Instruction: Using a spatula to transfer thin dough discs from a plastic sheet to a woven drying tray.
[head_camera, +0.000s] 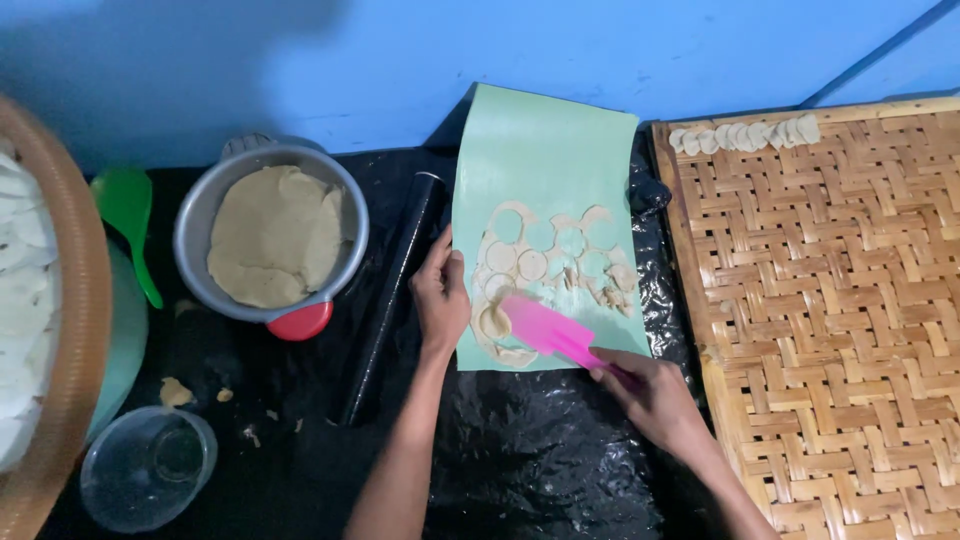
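Observation:
A pale green mat (545, 150) lies on black plastic, its far end curling up the blue wall. Thin rolled dough (545, 265) with round cut-outs and scraps lies on its near half. My left hand (441, 296) rests on the mat's left edge, fingers flat, holding nothing. My right hand (652, 397) grips the handle of a pink spatula (548, 330), whose blade lies over a dough round at the mat's near left.
A black rolling pin (390, 300) lies left of the mat. A metal bowl of dough (270, 235), a green spoon (128, 215), a clear glass bowl (148, 465) and a round basket (60, 330) are at left. A woven bamboo tray (830, 300) with several dough rounds (745, 135) is at right.

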